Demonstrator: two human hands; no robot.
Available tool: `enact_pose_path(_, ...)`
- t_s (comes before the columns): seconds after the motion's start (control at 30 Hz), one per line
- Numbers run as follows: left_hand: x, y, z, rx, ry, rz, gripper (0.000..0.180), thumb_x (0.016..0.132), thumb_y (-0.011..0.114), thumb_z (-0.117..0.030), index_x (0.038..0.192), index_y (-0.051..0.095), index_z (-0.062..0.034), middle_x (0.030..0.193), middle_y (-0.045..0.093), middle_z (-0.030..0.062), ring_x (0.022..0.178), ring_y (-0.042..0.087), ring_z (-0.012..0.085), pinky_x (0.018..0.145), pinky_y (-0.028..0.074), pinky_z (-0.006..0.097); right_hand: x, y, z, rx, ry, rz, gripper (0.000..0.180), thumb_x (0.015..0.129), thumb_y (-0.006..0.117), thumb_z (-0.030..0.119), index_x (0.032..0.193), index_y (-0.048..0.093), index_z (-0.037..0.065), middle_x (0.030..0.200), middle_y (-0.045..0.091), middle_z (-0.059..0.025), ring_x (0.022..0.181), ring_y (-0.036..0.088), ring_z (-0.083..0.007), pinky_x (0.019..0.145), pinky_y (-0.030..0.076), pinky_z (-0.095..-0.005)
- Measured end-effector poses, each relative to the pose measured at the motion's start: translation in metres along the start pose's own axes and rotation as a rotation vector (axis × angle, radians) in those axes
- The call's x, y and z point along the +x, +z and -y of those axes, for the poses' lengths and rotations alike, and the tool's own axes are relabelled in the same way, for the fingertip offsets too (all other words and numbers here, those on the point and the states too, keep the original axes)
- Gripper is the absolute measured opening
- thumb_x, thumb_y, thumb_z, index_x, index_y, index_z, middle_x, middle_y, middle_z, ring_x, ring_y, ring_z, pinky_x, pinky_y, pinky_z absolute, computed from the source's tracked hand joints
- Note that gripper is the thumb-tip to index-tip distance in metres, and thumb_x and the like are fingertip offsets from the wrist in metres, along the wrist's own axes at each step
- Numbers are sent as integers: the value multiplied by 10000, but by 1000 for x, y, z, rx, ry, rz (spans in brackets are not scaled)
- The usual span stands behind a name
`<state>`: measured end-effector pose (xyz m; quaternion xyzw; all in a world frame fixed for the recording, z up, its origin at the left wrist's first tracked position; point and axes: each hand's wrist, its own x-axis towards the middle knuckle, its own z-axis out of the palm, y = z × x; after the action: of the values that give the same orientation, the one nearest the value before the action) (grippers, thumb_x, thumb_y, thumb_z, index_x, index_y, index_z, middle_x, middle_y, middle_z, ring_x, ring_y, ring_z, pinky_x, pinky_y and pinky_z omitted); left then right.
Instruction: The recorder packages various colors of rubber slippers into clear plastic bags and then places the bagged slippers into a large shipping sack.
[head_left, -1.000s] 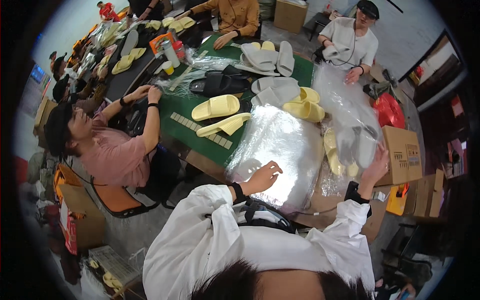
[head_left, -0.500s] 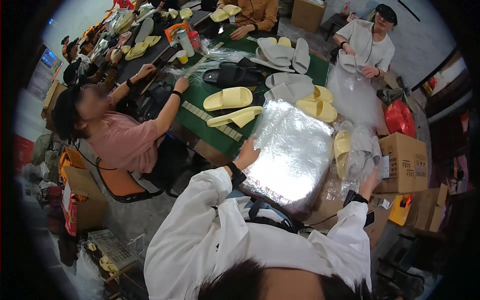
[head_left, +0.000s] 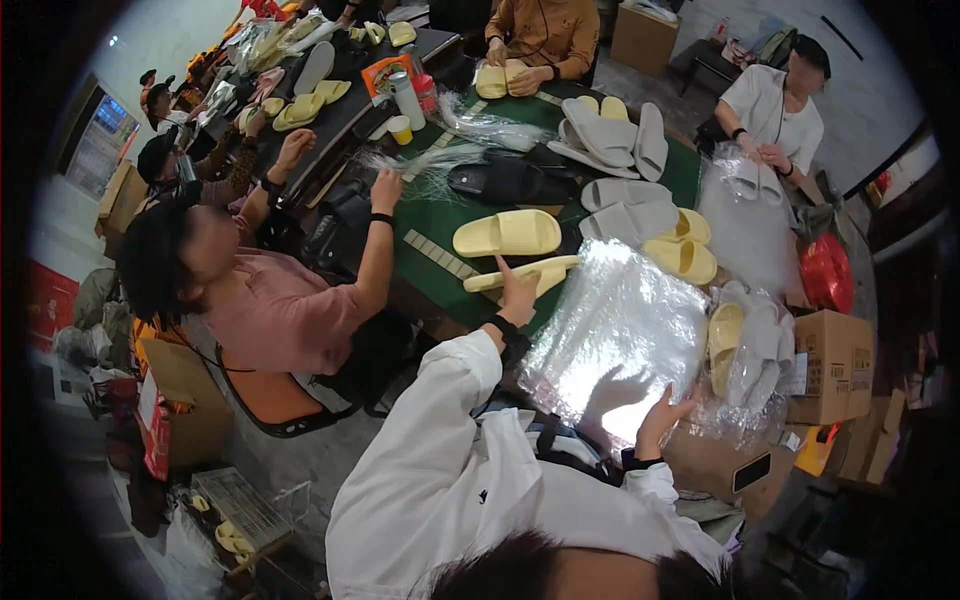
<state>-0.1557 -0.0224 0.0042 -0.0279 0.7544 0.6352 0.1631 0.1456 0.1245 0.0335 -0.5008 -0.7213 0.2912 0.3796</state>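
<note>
My left hand (head_left: 518, 295) reaches over the near yellow slipper (head_left: 555, 270), its index finger stretched across the slipper's side. That slipper lies tipped on its edge, and a second yellow slipper (head_left: 508, 233) rests sole-down just beyond it. A stack of shiny clear plastic bags (head_left: 610, 325) lies in front of me. Over its near right corner is my right hand (head_left: 658, 420), fingers spread and holding nothing, with its shadow on the plastic. To the right of the stack, grey slippers (head_left: 765, 345) lie in clear plastic beside a yellow slipper (head_left: 725, 340).
Black slippers (head_left: 510, 180), grey slippers (head_left: 630, 208) and a yellow pair (head_left: 685, 250) cover the green table mat (head_left: 440, 215). A cardboard box (head_left: 835, 365) and a phone (head_left: 752, 473) are at the right. Co-workers sit left and across, one holding bagged grey slippers (head_left: 755, 180).
My left hand has gone from the bag stack's left edge to the near yellow slipper. My right hand has left the bagged grey slippers and moved over the stack. The view has shifted.
</note>
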Motion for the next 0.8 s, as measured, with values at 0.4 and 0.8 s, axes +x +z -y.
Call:
enact_pose_path(0.4,42,-18,-9,-269,-247,17,918,767,576,47,1400,-46,-186,1230,373,182,989,504,243,733,492,363,-47,67,56,272,330,427,543,824,519,62,1300,258,25,1304,307,-152,1062,458,-247,889,376,-333)
enact_pose_path(0.8,78,-21,-9,-298,-314,333,572,774,568,48,1246,283,-105,994,547,82,868,580,187,651,501,295,-59,76,47,203,480,351,561,799,530,57,1296,274,22,1291,315,-163,1045,436,-250,899,361,-340)
